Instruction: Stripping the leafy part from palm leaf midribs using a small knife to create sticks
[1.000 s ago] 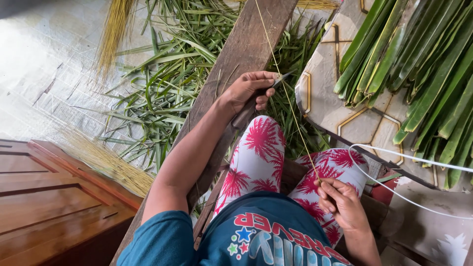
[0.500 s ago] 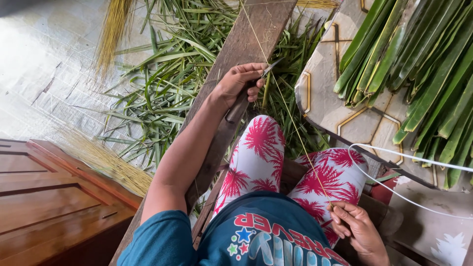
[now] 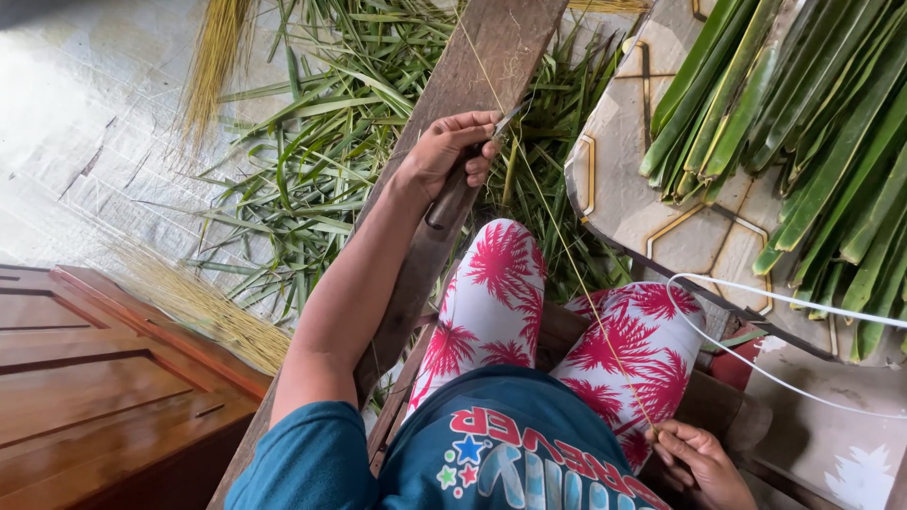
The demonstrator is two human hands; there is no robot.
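My left hand (image 3: 452, 149) grips a knife handle (image 3: 452, 198) and holds the blade (image 3: 508, 121) against a thin yellowish leaf midrib (image 3: 567, 255). The midrib runs as a long straight line from the far end of a wooden plank (image 3: 491, 47), over my lap in red-and-white patterned trousers, down to my right hand (image 3: 697, 463). My right hand pinches the near end of the midrib beside my right thigh at the bottom edge of the view.
Green leaf strips (image 3: 321, 161) litter the floor on both sides of the plank. A stack of long green leaves (image 3: 803, 123) lies on a patterned tiled surface (image 3: 661, 217) to the right. Bundles of yellow midribs (image 3: 203, 307) lie at left by a wooden door (image 3: 85, 387). A white cable (image 3: 784, 297) crosses at right.
My left hand with the knife has moved farther away along the plank. My right hand has pulled the midrib's end back and down, toward the bottom edge.
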